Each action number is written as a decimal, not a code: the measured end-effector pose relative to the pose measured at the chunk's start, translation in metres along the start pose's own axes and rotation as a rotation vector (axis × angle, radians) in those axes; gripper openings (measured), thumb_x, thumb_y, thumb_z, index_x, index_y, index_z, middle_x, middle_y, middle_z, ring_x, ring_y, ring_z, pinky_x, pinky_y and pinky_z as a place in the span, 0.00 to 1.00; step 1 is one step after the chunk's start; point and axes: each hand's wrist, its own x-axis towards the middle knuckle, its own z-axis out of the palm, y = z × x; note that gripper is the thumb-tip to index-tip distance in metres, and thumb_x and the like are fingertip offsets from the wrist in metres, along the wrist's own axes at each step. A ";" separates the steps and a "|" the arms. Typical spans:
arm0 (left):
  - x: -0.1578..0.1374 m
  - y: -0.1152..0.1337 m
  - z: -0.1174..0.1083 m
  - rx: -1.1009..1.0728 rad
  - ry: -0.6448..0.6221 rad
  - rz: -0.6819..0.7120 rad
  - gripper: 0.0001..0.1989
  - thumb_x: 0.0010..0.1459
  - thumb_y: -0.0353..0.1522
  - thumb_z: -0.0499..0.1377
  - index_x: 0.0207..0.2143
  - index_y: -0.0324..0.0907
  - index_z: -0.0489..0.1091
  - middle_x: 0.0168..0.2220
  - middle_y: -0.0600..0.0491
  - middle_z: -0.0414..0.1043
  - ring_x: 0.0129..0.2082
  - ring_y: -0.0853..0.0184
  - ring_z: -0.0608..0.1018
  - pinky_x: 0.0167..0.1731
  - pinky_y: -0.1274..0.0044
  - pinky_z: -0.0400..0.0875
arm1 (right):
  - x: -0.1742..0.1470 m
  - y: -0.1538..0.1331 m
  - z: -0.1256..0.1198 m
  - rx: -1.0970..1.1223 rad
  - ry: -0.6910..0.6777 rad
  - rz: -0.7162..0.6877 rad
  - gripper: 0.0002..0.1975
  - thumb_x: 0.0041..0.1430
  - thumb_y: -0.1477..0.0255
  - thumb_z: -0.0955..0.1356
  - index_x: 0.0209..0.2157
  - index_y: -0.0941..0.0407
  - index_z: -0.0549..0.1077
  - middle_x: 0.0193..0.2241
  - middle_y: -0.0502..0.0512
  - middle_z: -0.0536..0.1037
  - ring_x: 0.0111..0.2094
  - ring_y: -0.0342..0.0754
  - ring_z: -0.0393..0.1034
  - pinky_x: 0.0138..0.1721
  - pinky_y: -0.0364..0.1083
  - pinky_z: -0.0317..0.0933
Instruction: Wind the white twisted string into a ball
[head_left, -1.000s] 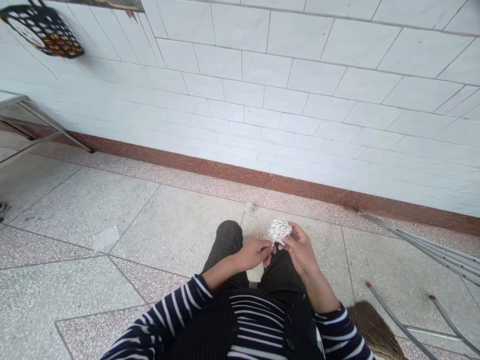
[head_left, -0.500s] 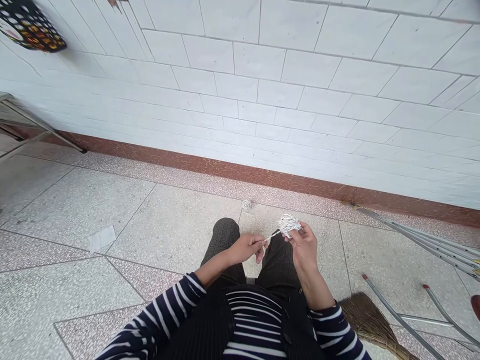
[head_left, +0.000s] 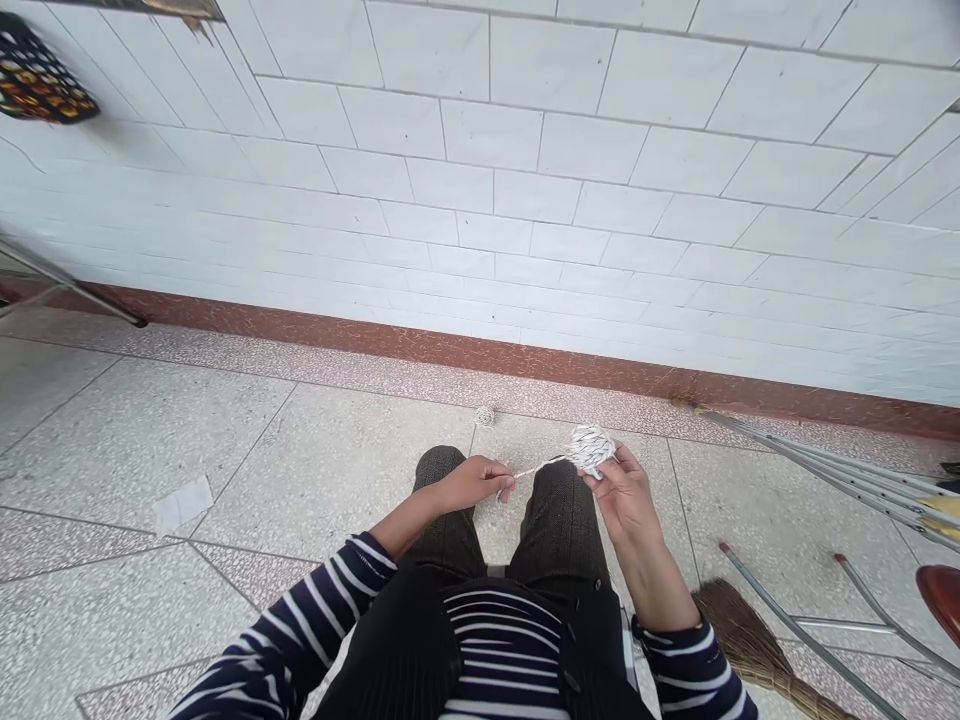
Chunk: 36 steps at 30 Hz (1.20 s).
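Observation:
My right hand [head_left: 624, 492] pinches the lower right edge of a small white piece of knotted cord work [head_left: 592, 449], held above my right knee. From its left side a white cord [head_left: 538, 466] runs across to my left hand [head_left: 480, 482], whose thumb and fingers are closed on it over the gap between my knees. The cord is nearly straight, with a slight bend close to the piece. A ball of white cord [head_left: 484, 415] lies on the floor beyond my knees. Whether the held cord leads to that ball does not show.
Ahead rises a white tiled wall [head_left: 480, 190] with a red-brown skirting [head_left: 420, 342]. To the right are a straw broom [head_left: 739, 625], metal legs [head_left: 814, 625] with red tips and folded metal poles [head_left: 832, 462]. A white paper [head_left: 182, 506] lies on the floor at left, near a metal frame [head_left: 82, 288].
My hands have moved apart: the left went left, the right slightly right with the cord piece. The stretch of cord between them is longer. The camera view has shifted a little.

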 end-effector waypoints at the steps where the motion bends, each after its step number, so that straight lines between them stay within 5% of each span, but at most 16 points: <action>1: 0.005 0.001 0.001 0.017 0.038 -0.019 0.16 0.60 0.42 0.57 0.32 0.38 0.75 0.30 0.51 0.76 0.34 0.66 0.76 0.39 0.77 0.66 | -0.002 0.001 0.004 -0.020 -0.026 -0.002 0.19 0.37 0.72 0.78 0.35 0.54 0.75 0.32 0.50 0.78 0.31 0.49 0.73 0.29 0.47 0.69; 4: 0.018 0.005 0.009 -0.063 0.101 -0.001 0.17 0.54 0.39 0.63 0.44 0.39 0.74 0.38 0.50 0.78 0.41 0.63 0.77 0.44 0.75 0.67 | -0.007 0.011 0.017 -0.120 -0.076 -0.037 0.16 0.52 0.67 0.74 0.42 0.56 0.74 0.36 0.53 0.78 0.34 0.49 0.73 0.32 0.49 0.71; 7: 0.025 0.016 0.020 -0.119 0.121 0.126 0.14 0.57 0.41 0.61 0.35 0.38 0.75 0.36 0.51 0.78 0.41 0.63 0.77 0.45 0.75 0.66 | -0.008 0.021 0.028 -0.169 -0.070 -0.066 0.14 0.63 0.65 0.68 0.47 0.58 0.71 0.43 0.56 0.75 0.38 0.48 0.73 0.37 0.50 0.71; 13: 0.007 0.020 0.034 -0.095 0.129 0.075 0.19 0.63 0.42 0.54 0.26 0.38 0.71 0.22 0.54 0.73 0.25 0.71 0.71 0.32 0.79 0.63 | -0.003 0.015 0.024 -0.160 -0.041 -0.081 0.16 0.63 0.65 0.68 0.49 0.57 0.70 0.47 0.58 0.74 0.42 0.50 0.72 0.40 0.52 0.71; 19: -0.014 0.004 0.029 -0.013 0.084 0.035 0.21 0.65 0.43 0.50 0.27 0.38 0.70 0.21 0.54 0.72 0.22 0.72 0.67 0.27 0.80 0.59 | 0.001 -0.012 0.016 -0.105 -0.010 -0.088 0.15 0.51 0.66 0.74 0.40 0.57 0.75 0.34 0.53 0.79 0.32 0.49 0.74 0.31 0.50 0.70; 24: -0.017 0.003 -0.008 0.292 0.179 0.076 0.20 0.64 0.41 0.51 0.24 0.39 0.69 0.25 0.55 0.71 0.28 0.70 0.71 0.33 0.80 0.61 | 0.004 -0.046 0.024 -0.006 0.044 -0.171 0.21 0.32 0.74 0.78 0.34 0.55 0.78 0.31 0.51 0.79 0.29 0.47 0.72 0.28 0.46 0.68; 29: -0.008 -0.001 -0.063 0.519 0.321 0.092 0.19 0.65 0.41 0.49 0.27 0.40 0.70 0.27 0.55 0.73 0.30 0.68 0.73 0.34 0.79 0.62 | -0.004 -0.083 0.021 0.008 0.055 -0.316 0.19 0.34 0.75 0.78 0.34 0.54 0.79 0.31 0.51 0.79 0.30 0.45 0.71 0.26 0.42 0.65; 36: 0.024 -0.010 -0.131 0.816 0.501 -0.140 0.17 0.64 0.39 0.50 0.35 0.41 0.75 0.33 0.52 0.78 0.30 0.66 0.75 0.30 0.78 0.64 | -0.023 -0.114 0.005 0.053 0.098 -0.505 0.18 0.38 0.77 0.77 0.37 0.56 0.79 0.35 0.51 0.79 0.35 0.44 0.72 0.31 0.40 0.68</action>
